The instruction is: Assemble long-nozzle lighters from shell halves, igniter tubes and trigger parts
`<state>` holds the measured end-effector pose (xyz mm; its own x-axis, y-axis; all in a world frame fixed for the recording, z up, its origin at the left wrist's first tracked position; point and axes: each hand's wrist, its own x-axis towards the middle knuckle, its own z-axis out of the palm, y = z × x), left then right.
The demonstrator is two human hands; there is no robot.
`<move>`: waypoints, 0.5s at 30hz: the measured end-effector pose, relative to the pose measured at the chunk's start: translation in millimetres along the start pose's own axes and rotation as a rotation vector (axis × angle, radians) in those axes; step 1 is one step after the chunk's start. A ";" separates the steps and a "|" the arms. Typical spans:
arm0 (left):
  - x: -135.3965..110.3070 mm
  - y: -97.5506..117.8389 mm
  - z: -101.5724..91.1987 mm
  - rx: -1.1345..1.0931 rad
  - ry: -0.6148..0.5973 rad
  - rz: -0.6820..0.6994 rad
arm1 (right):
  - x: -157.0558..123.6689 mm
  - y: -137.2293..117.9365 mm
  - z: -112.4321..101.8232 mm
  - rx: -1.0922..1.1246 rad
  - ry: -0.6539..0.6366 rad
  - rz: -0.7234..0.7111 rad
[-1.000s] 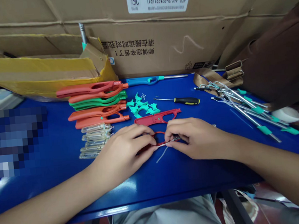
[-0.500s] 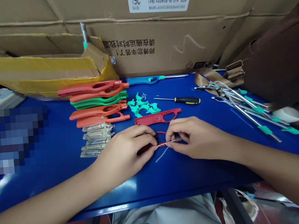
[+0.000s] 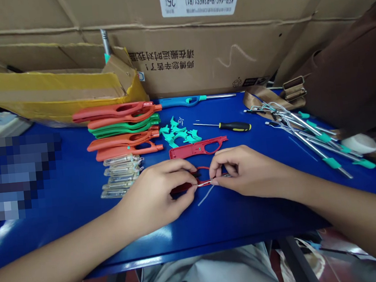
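Hidden: most of the red plastic frame [image 3: 183, 188] is behind the fingers; a blurred patch [image 3: 16, 178] covers the left of the blue surface [image 3: 235, 227], so nothing there can be made out.
Hands: the left hand [image 3: 153, 201] is closed around the frame; the right hand [image 3: 243, 173] pinches a thin wire [image 3: 206, 196] against it.
Held piece: over the surface, front centre, between both hands.
Counts: four orange-red lighter shells [image 3: 125, 140], two green lighter shells [image 3: 124, 128], five clear lighter inserts [image 3: 120, 177], one second red frame [image 3: 198, 148] just beyond the hands.
Around: a heap of teal plastic pieces [image 3: 179, 133], one screwdriver [image 3: 236, 126], one blue lighter [image 3: 197, 99], a bundle of metal rods [image 3: 316, 140], cardboard boxes [image 3: 207, 64] behind.
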<state>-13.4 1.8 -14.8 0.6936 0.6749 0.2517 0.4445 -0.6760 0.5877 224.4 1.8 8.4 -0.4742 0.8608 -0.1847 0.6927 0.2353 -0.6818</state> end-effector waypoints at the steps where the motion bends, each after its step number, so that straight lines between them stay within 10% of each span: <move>1: 0.3 -0.7 -0.5 -0.014 -0.003 -0.002 | 0.0 0.0 -0.4 0.010 -0.003 0.001; 15: 1.9 -2.2 -1.2 -0.125 -0.019 -0.067 | -0.3 4.0 0.5 -0.068 0.005 -0.102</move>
<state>-13.7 5.0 -14.7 0.6760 0.7106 0.1950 0.4170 -0.5871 0.6938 227.0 2.3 5.4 -0.5412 0.8333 -0.1132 0.6766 0.3515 -0.6470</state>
